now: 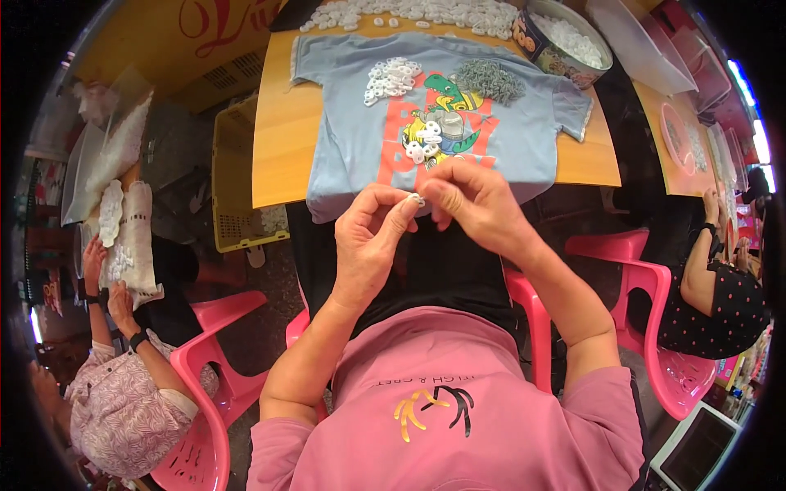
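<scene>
My left hand (370, 237) is closed in a pinch on a small white plastic piece (417, 199), held up just past the table's near edge. Close beside it, my right hand (479, 204) has its thumb and fingers drawn together; whatever they hold, if anything, is hidden. A light blue T-shirt (352, 123) with a cartoon print lies spread on the table under the work. On it sit a pile of white oval pieces (391, 80), a heap of small grey parts (490, 82), and a looser cluster of white pieces (424, 146) nearest my hands.
The wooden table (277, 147) carries more white pieces (409, 13) along its far side. A round tin (565, 41) filled with white bits stands at the far right. A yellow crate (237, 180) is left of the table. People in pink chairs (221, 352) work on both sides.
</scene>
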